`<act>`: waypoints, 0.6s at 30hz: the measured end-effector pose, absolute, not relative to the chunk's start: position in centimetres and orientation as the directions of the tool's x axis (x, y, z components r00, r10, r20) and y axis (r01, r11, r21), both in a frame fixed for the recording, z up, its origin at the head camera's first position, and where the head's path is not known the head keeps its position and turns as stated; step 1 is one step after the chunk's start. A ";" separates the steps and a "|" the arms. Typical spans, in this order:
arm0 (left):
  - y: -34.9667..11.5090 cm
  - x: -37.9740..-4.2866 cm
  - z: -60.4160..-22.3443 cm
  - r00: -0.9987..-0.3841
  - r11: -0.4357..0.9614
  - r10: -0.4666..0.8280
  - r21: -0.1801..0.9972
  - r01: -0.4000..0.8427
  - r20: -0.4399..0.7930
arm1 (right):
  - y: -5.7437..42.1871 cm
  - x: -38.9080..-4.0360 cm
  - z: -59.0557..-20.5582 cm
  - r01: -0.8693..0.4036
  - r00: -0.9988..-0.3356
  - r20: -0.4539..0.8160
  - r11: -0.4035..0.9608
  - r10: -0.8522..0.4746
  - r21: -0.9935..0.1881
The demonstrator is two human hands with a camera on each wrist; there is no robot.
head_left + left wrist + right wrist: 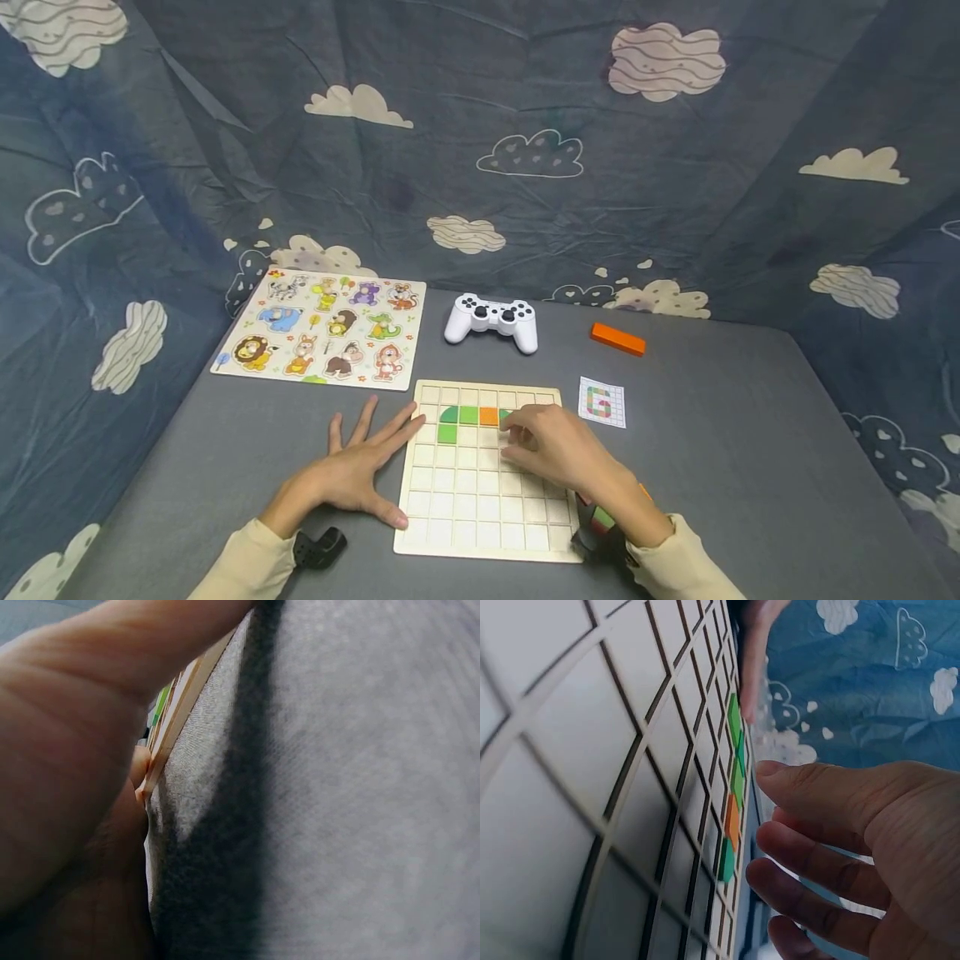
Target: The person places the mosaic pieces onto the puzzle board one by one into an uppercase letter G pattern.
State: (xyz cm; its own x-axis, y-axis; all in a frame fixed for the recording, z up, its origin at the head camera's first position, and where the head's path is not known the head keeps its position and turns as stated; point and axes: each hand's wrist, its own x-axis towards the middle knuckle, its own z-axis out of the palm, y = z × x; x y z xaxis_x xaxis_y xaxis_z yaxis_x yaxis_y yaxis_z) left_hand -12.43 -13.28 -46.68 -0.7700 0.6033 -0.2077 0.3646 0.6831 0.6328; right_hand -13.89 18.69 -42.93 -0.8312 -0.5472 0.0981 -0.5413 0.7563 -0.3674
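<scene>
A wooden grid board (465, 529) lies flat on the grey table. In its upper rows sit a dark green rounded tile (450, 414), a light green tile (468, 415), an orange tile (488, 416) and another dark green tile (726, 861). A second light green tile (447, 433) is below the rounded one. With fingers spread, my left hand (360, 471) touches the board's left edge at fingertips and thumb. My right hand (558, 446) hovers over the board's upper right, beside the last dark green tile. In the right wrist view its fingers are loosely bent and hold nothing.
Back left lies an animal puzzle board (318, 329). A white game controller (492, 318) and an orange block (618, 339) are at the back. A small pattern card (602, 402) lies right of the board. Colored pieces (602, 518) show partly under my right forearm.
</scene>
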 end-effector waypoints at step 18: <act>-13.2 -12.4 -46.7 -0.772 0.676 0.605 0.638 0.367 -0.197 | 27.0 -11.3 -41.9 -0.356 -0.927 0.029 0.849 -0.375 -0.391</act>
State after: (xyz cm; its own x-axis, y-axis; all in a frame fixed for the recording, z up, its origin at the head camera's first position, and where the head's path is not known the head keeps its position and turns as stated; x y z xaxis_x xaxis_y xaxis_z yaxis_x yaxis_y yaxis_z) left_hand -12.38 -13.21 -46.74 -0.7719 0.6046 -0.1966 0.3674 0.6765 0.6383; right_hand -11.28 27.05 -41.91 -0.9266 -0.3750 0.0286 -0.3557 0.8490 -0.3907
